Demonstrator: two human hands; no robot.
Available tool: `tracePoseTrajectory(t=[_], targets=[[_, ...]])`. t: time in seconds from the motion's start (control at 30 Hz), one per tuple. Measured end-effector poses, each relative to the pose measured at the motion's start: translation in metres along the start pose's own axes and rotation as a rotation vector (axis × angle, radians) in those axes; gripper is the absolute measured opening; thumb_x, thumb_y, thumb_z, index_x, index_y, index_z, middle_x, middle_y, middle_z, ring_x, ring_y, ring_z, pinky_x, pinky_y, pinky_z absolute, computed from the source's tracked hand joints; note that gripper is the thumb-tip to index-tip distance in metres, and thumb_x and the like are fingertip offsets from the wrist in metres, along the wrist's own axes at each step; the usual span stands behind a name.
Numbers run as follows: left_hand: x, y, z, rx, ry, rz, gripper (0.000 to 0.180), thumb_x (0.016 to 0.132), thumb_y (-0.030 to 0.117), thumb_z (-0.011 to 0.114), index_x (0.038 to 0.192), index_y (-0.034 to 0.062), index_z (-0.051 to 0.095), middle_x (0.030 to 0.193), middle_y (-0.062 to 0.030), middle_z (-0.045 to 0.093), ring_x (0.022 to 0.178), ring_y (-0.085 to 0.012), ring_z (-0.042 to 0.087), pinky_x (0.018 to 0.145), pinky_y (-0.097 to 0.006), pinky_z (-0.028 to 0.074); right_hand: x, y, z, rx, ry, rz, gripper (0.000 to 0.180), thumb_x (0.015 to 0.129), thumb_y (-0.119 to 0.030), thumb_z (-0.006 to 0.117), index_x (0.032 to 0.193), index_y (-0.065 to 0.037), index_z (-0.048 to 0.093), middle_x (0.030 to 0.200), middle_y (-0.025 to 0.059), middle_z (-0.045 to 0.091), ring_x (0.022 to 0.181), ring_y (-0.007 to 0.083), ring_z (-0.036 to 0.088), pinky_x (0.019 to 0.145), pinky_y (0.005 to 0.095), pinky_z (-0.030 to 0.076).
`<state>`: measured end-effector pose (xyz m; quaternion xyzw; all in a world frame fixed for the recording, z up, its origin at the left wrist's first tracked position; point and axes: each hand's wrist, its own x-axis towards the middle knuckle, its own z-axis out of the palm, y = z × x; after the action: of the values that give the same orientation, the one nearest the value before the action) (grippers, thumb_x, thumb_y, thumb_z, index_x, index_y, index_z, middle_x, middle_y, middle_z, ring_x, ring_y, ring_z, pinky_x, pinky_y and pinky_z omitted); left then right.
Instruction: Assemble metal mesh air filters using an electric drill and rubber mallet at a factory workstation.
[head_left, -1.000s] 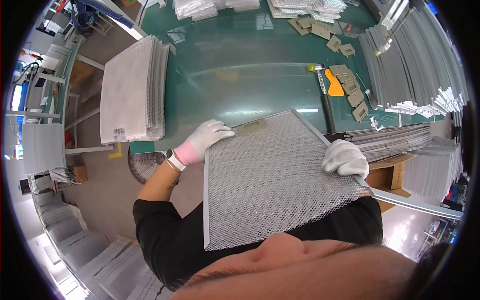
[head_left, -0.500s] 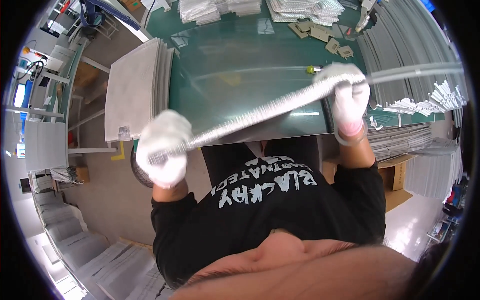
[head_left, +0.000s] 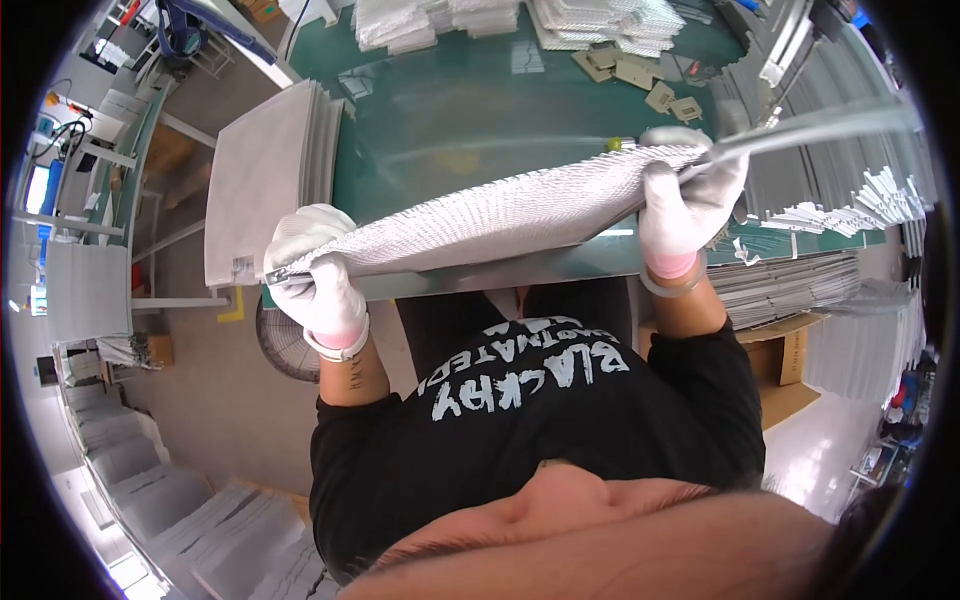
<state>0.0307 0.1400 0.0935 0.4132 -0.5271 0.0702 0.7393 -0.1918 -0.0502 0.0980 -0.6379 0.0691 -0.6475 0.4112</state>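
A white pleated filter sheet [head_left: 500, 222] is held up between my two gloved hands, above the near edge of the green table [head_left: 430, 155]. My left hand [head_left: 325, 290] is closed on its left end, thumb toward me and fingers behind. My right hand [head_left: 680, 205] grips the right end in the same way. From my right hand a long pale strip [head_left: 830, 128] sticks out to the right, blurred; whether the hand holds it too, I cannot tell for sure. The pleated face of the sheet is tilted toward me.
Large white panels [head_left: 262, 180] stand stacked at the table's left. Pleated white stacks [head_left: 605, 22] lie along the far edge, near some small beige plates [head_left: 635, 72]. Long white strips [head_left: 880, 200] are bundled at the right. An open cardboard box [head_left: 785, 370] is at lower right.
The sheet has turned from nearly edge-on to showing its broad pleated face. My left hand has risen slightly and its thumb now shows in front. My right hand has shifted a little.
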Motion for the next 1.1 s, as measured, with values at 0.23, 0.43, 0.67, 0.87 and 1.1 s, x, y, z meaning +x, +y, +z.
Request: tracePoseTrajectory(t=[0.23,0.43,0.67,0.87,1.1], targets=[[0.003,-0.010,-0.014,-0.017,-0.041,-0.103,0.015,0.093,0.017,0.060,0.094,0.0023,0.055,0.085,-0.0083,0.056,0.080,-0.0193,0.054,0.075,-0.035,0.045,0.034,-0.021,-0.018,-0.304,-0.395,0.037,0.108,0.071,-0.020,0.085,0.151,0.002,0.017,0.109,0.0176,0.066,0.098,0.0245,0.067,0.086,0.0335,0.052],[0.002,-0.018,-0.014,-0.065,0.028,-0.113,0.013,0.088,0.009,0.064,0.095,0.0002,0.057,0.085,-0.0098,0.058,0.079,-0.0195,0.056,0.074,-0.031,0.045,0.082,-0.052,-0.029,-0.632,-0.790,-0.202,0.077,0.079,-0.022,0.075,0.144,-0.001,0.041,0.100,0.0175,0.064,0.086,0.0329,0.062,0.081,0.0371,0.050],[0.002,-0.018,-0.011,-0.053,0.057,-0.161,0.016,0.088,0.012,0.066,0.096,0.0007,0.057,0.089,-0.0100,0.059,0.083,-0.0179,0.056,0.077,-0.030,0.044,0.100,-0.066,-0.031,-0.666,-0.964,-0.346,0.060,0.091,-0.014,0.059,0.145,0.001,0.039,0.086,0.0166,0.061,0.074,0.0338,0.057,0.071,0.0396,0.048],[-0.001,-0.016,-0.016,-0.064,-0.030,-0.163,0.020,0.093,0.021,0.063,0.098,0.0028,0.055,0.092,-0.0080,0.059,0.086,-0.0163,0.054,0.082,-0.030,0.043,0.119,-0.072,-0.032,-0.441,-1.184,-0.373,0.059,0.088,-0.007,0.062,0.144,-0.005,0.044,0.081,0.0135,0.061,0.067,0.0306,0.056,0.065,0.0388,0.047],[-0.001,-0.014,-0.013,-0.085,-0.015,-0.127,0.021,0.091,0.020,0.066,0.098,0.0018,0.057,0.090,-0.0090,0.059,0.084,-0.0172,0.055,0.079,-0.031,0.044,0.119,-0.074,-0.020,-0.552,-1.255,-0.437,0.068,0.078,0.008,0.060,0.143,-0.008,0.047,0.084,0.0140,0.063,0.066,0.0310,0.057,0.063,0.0395,0.048]])
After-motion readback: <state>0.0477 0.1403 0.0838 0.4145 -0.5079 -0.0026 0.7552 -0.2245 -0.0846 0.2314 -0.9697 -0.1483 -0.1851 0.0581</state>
